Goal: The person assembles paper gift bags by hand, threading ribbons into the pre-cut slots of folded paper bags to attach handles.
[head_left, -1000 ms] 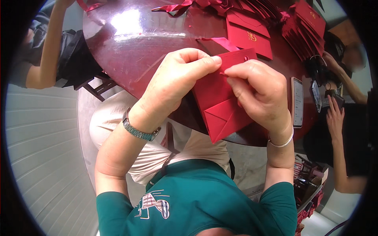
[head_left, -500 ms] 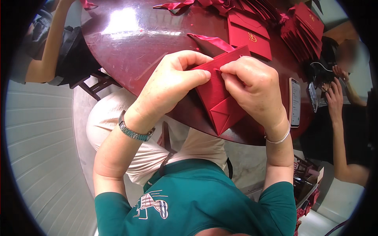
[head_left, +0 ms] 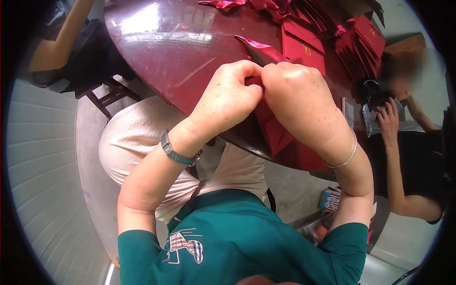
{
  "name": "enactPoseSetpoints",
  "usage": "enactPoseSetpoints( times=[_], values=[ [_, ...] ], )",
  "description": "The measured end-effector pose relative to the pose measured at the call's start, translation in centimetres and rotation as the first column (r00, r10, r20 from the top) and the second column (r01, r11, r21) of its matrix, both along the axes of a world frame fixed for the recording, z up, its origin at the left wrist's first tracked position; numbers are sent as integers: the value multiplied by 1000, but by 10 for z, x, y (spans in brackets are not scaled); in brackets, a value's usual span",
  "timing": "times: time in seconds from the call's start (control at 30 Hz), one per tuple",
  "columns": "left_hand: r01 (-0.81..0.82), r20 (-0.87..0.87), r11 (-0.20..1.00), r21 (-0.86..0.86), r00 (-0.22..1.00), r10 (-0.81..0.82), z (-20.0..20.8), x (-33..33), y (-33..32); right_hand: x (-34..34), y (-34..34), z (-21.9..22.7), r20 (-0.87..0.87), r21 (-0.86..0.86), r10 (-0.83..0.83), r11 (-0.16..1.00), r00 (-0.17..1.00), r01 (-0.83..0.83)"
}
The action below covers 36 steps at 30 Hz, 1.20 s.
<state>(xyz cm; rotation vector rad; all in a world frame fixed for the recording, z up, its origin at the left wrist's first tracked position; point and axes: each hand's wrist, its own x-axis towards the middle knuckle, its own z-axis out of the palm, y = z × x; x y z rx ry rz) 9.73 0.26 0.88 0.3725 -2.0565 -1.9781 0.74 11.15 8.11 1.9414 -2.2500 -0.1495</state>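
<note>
A red paper gift bag (head_left: 274,134) is tilted at the table's near edge, mostly hidden behind my hands. My left hand (head_left: 233,95) pinches its upper left edge between thumb and fingers. Right beside it, my right hand (head_left: 300,97) is closed with its back turned up, at the bag's upper part. Whatever its fingers grip is hidden under the hand. A shiny red ribbon (head_left: 260,46) sticks out beyond my hands, on the bag's far side.
Red gift bags lie flat (head_left: 304,47) and in a fanned stack (head_left: 359,45) on the dark red round table (head_left: 185,61). A phone (head_left: 348,111) lies to the right. Another person's hand (head_left: 389,118) is near a second phone (head_left: 366,121). A stool (head_left: 109,97) stands left.
My right hand has rolled over and moved up and inward against my left hand, covering more of the bag. My left hand has shifted slightly right and keeps its pinch.
</note>
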Motion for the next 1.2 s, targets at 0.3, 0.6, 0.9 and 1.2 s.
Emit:
enactPoseSetpoints(
  times=[0.3, 0.6, 0.9, 1.2],
  values=[
    [7, -99, 967, 256, 995, 20, -17, -1, -4, -16, 2, -2, 766, -51, -214, 920, 606, 388],
    [11, -129, 952, 307, 991, 31, -17, -1, -3, -18, 15, -29, 952, -73, -114, 817, 284, 573],
    [81, -229, 922, 379, 973, 8, -19, -2, -3, -18, 5, -18, 689, -255, -99, 894, 718, 368],
    [65, -142, 852, 520, 990, 11, -10, -5, -13, -13, 20, -7, 653, -211, -96, 930, 752, 301]
  ],
)
